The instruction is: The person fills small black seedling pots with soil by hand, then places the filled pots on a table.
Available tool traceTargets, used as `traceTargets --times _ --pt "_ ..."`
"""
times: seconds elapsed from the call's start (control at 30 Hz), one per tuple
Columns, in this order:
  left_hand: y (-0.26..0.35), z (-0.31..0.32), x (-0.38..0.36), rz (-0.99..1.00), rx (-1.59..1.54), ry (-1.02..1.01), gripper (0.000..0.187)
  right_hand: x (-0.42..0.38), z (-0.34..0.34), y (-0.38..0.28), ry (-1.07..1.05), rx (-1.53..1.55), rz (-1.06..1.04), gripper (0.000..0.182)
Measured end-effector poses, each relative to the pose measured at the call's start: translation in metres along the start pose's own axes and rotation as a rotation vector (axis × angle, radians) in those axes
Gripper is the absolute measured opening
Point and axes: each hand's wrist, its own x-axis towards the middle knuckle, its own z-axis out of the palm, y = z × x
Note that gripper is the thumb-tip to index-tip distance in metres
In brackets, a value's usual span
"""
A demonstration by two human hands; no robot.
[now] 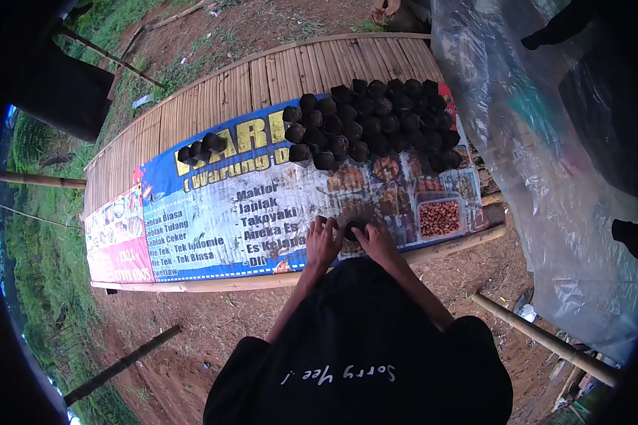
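A small black planting bag (351, 231) stands between my hands near the front edge of the banner. My right hand (376, 241) has its fingers closed at the bag's right side. Close by on the left, my left hand (323, 242) is curled with its fingertips down on the banner; whatever they pinch is too small to make out. Dark crumbs of soil (356, 211) lie just beyond the fingers. To the right, a clear plastic tub (463, 215) holds many reddish-brown seeds (439, 218).
Many filled black planting bags (365, 126) stand grouped at the back right, with several more (202, 147) at the left. The printed banner (191, 227) covers a bamboo platform (262, 79). Plastic sheeting (581, 269) hangs at the right; bamboo poles (546, 340) stick out nearby.
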Motion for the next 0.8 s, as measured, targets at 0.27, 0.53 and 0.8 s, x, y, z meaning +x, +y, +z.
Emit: traceTargets --times 0.27,0.53,0.8 --pt "-0.002 0.008 0.013 0.199 0.072 -0.082 0.013 -0.003 0.008 0.009 -0.095 -0.052 0.061 0.025" --pt "-0.004 0.010 0.008 0.129 0.000 -0.070 0.013 0.006 0.000 0.008 -0.032 0.066 0.080 0.019" --pt "0.000 0.007 0.003 0.150 -0.032 -0.033 0.016 0.006 -0.006 0.005 0.006 0.070 0.029 0.019"
